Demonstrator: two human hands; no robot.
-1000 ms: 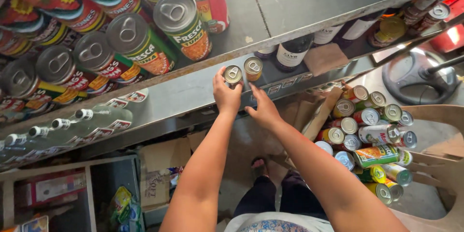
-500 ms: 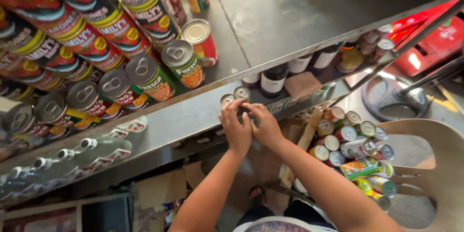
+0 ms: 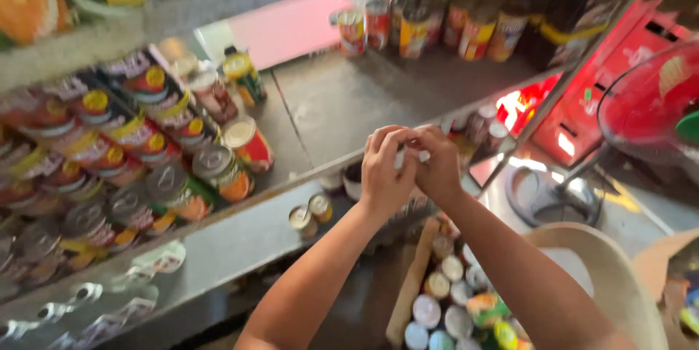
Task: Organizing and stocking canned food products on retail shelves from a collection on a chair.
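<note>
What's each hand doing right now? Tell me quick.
Left hand: fingers curled against the right hand, pinching something small and pale; what it is cannot be told.
Right hand: curled on the same item.

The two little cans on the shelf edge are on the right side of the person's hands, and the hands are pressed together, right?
Not quite. In the head view the two little cans sit on the metal shelf edge to the left of the hands, not the right. The left hand and right hand are indeed pressed together, above the shelf edge.
</note>
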